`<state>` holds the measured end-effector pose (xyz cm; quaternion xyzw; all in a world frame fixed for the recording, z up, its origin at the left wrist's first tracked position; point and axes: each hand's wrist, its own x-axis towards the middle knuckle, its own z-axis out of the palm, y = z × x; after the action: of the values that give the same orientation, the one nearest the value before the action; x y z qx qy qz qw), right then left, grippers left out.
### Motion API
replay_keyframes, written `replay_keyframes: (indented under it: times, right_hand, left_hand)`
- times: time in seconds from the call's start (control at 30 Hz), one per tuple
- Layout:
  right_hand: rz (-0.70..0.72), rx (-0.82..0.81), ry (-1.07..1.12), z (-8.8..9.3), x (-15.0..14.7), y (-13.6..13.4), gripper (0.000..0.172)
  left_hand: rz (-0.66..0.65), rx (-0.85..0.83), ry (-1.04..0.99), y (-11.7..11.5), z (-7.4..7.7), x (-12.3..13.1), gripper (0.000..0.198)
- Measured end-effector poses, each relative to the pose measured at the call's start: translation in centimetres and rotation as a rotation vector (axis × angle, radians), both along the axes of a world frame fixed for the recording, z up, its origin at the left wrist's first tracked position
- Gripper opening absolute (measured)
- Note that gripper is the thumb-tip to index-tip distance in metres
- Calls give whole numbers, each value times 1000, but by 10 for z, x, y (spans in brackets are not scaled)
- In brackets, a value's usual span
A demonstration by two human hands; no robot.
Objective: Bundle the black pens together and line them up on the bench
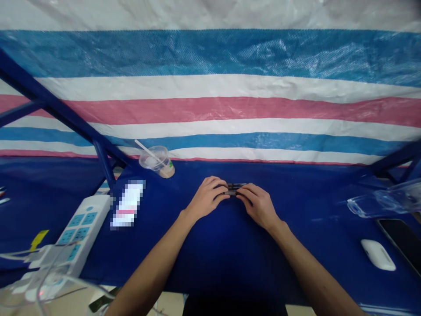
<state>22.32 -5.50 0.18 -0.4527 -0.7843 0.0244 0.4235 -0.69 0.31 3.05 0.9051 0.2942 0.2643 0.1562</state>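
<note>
My left hand (208, 196) and my right hand (257, 204) meet at the middle of a dark blue table cover (230, 245). Between their fingertips they pinch a small dark flat object (234, 189), its shape too small to name. Both hands have fingers curled and pressed on it from either side. The object sits just above or on the cover; I cannot tell which.
A plastic cup with a straw (157, 161) lies tipped at the back left. A white power strip (81, 230) with cables sits at left beside a blurred card (127, 204). At right lie a white earbud case (377, 254), a dark phone (401, 240) and clear plastic packaging (384, 201). A striped tarp (210, 105) hangs behind.
</note>
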Motion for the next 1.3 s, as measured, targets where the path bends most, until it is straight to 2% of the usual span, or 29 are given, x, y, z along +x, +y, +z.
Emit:
replay_keyframes:
  times: [0.17, 0.3, 0.5, 0.73, 0.97, 1.1, 1.3]
  right_hand:
    - [23, 27, 9, 2, -1, 0, 14]
    - [-14, 31, -11, 4, 1, 1, 11]
    - [-108, 10, -10, 8, 11, 3, 14]
    - [-171, 25, 26, 10, 24, 7, 12]
    - [-101, 40, -5, 8, 15, 4, 12]
    - [-30, 15, 57, 4, 7, 2, 12]
    - [-3, 1, 121, -3, 1, 2, 10]
  left_hand:
    - [-5, -15, -10, 0, -1, 0, 28]
    - [10, -44, -34, 0, 1, 0, 36]
    - [60, -6, -75, 3, -1, -2, 22]
    - [130, 25, -128, 4, 0, -6, 18]
    - [69, -9, -77, 3, 1, -3, 20]
    - [21, -31, -31, 0, 0, 0, 22]
    - [-10, -25, -22, -2, -2, 3, 22]
